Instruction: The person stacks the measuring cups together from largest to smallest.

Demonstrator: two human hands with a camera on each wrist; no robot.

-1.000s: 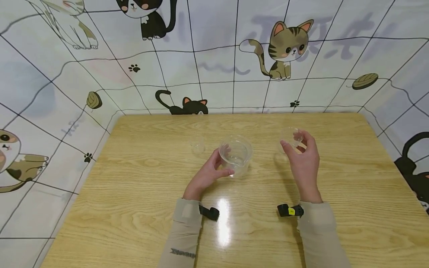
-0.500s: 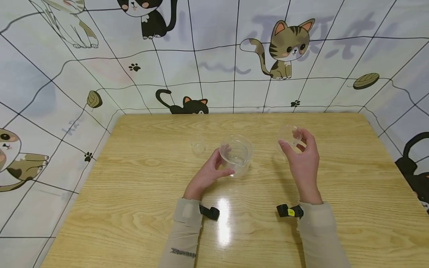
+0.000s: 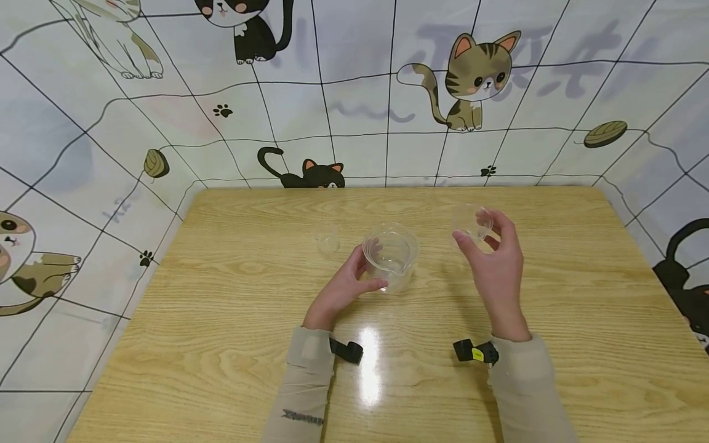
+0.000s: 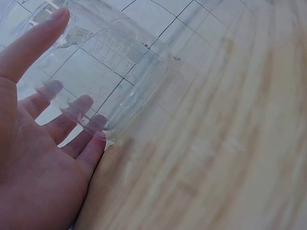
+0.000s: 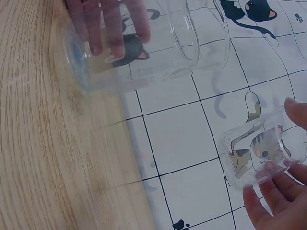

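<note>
My left hand (image 3: 350,282) holds a large clear glass beaker (image 3: 392,257) round its side, thumb in front and fingers behind. The beaker stands upright on the table, and printed graduations show on its wall (image 4: 108,52) in the left wrist view. Two rim edges, one above the other, appear at its top in the right wrist view. To the right, my right hand (image 3: 498,271) grips a smaller clear beaker (image 5: 259,148) between thumb and fingers, raised off the table. A small transparent vessel (image 3: 328,240) sits at the back left, behind my left hand.
The wood-grain table (image 3: 221,344) ends at a white backdrop (image 3: 365,111) with grid lines and cartoon cats, which also rises along both sides. Black wrist cameras sit at the cuffs of both sleeves (image 3: 523,369).
My right hand has moved slightly left with the small beaker, toward the large one. My left hand and the large beaker have stayed in place.
</note>
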